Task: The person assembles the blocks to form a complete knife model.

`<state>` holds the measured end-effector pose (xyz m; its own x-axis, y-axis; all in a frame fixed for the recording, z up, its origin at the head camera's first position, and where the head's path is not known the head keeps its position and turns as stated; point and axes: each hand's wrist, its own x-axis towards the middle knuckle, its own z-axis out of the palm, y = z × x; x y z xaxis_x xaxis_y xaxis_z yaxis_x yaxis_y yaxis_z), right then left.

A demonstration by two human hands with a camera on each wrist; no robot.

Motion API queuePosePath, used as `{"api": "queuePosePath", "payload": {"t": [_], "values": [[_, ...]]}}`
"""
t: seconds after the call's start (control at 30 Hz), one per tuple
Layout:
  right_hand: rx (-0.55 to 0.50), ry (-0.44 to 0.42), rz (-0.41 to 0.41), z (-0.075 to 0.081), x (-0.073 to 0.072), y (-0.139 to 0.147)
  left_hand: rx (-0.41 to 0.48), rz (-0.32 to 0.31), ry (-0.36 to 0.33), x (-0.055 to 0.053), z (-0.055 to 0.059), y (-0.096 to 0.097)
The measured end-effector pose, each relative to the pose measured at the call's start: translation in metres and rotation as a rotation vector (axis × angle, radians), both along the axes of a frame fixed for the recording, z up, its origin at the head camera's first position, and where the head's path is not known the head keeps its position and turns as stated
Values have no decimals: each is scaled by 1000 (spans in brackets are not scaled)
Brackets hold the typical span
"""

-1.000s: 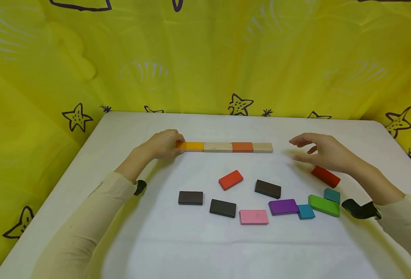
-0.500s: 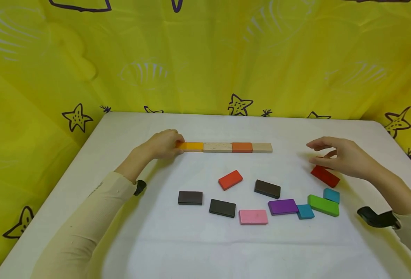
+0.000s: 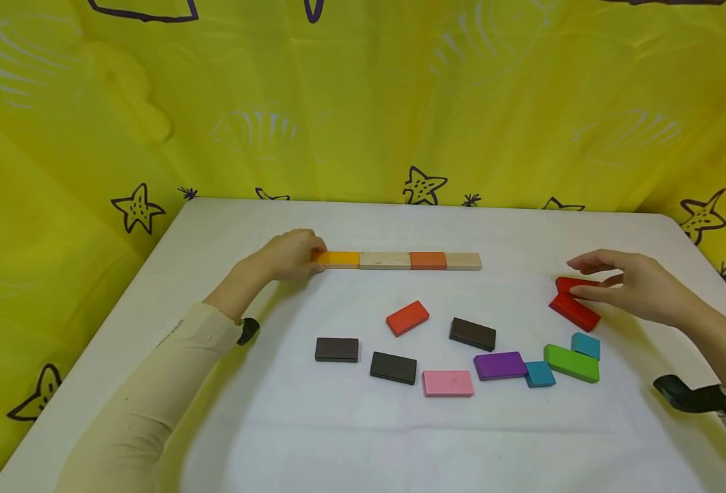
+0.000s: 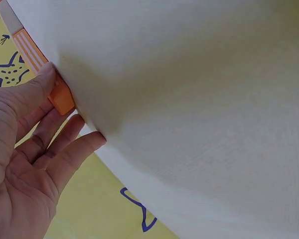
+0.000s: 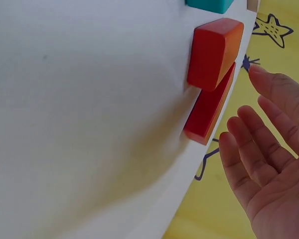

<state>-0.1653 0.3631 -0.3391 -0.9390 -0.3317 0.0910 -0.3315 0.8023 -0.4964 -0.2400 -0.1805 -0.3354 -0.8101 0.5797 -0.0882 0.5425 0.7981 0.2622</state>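
Note:
On the left of the head view, my left hand (image 3: 289, 256) pinches the left end of a yellow-orange block (image 3: 342, 259), which heads a straight row. Its thumb lies on that orange block (image 4: 30, 52) in the left wrist view. Touching along the row are a long plain wood block (image 3: 385, 260), an orange block (image 3: 427, 260) and a shorter plain wood block (image 3: 464, 261). My right hand (image 3: 643, 286) hovers over two red blocks, fingers apart and loosely bent. One red block (image 3: 574, 312) lies in front of another red block (image 3: 569, 283), partly hidden by the fingers.
Nearer on the white table (image 3: 314, 445) lie several loose blocks: a red-orange block (image 3: 407, 318), black blocks (image 3: 336, 349), a pink block (image 3: 448, 383), a purple block (image 3: 500, 365), blue blocks (image 3: 540, 374) and a green block (image 3: 571, 363). A yellow curtain (image 3: 351, 103) hangs behind.
My right hand has drawn away to the right and nearer, from beside the row's right end to the red blocks. The rear red block has come into view. My left hand stays put.

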Motion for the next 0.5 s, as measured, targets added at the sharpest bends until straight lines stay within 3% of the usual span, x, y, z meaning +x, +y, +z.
{"api": "queuePosePath", "payload": {"t": [0.5], "values": [[11, -86, -50, -11, 4, 17, -2, -8, -1, 0, 1, 1]]}}
